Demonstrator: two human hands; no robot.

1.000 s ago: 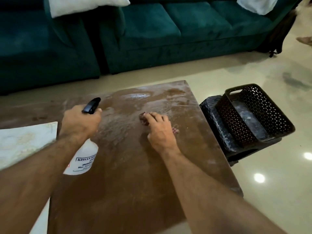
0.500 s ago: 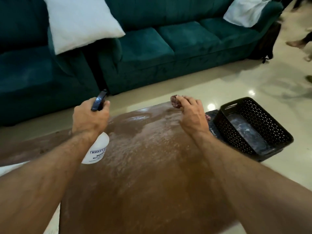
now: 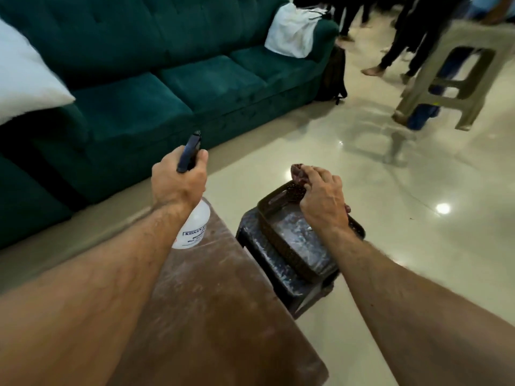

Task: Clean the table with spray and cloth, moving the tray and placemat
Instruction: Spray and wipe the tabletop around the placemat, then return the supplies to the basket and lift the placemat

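Now both hands extended: left wrapped round spray bottle, right clutching cloth above tray.

Teal sofa along far side, white cushion at its left end; glossy cream tile floor right of sofa, beige plastic stool beyond.

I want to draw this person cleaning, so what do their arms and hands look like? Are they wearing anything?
Both arms are bare from the bottom edge of the picture to the fingers: no sleeves, gloves, watch or rings show. The forearms are hairy, with veins showing along the left one. The left hand and the right hand are seen from the back, knuckles up.
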